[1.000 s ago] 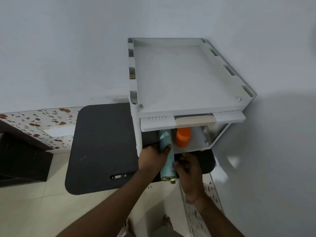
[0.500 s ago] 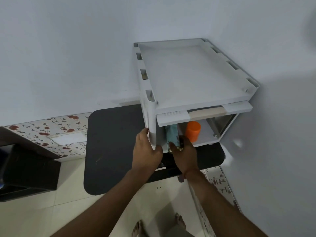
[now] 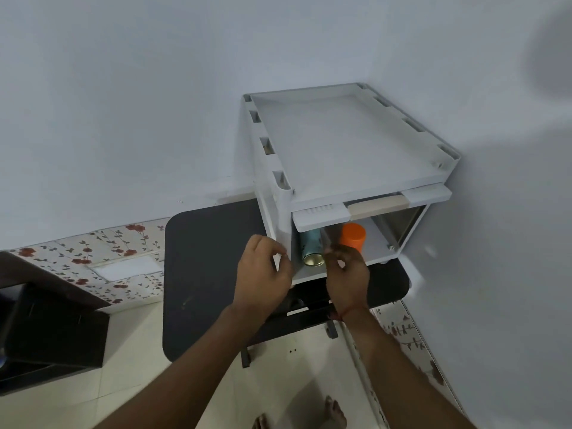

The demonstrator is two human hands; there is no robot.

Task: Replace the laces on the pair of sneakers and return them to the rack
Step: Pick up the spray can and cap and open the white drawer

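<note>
No readable text, label, brand or number shows on anything.

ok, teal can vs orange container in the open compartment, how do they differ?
The teal can lies on its side, its metallic end facing out; the orange container stands upright. The can is slimmer, at the compartment's left; the orange container is squatter, to its right, further back. Both are cylindrical, on the same shelf of the white storage unit.

I see pale blue-grey walls (image 3: 123, 103) meeting in a corner, cream tiled floor (image 3: 102, 394), floral skirting strip (image 3: 93, 252) along the wall base, dark tabletop (image 3: 210, 274), dark cabinet (image 3: 49, 329) at left, soft dim light
</note>
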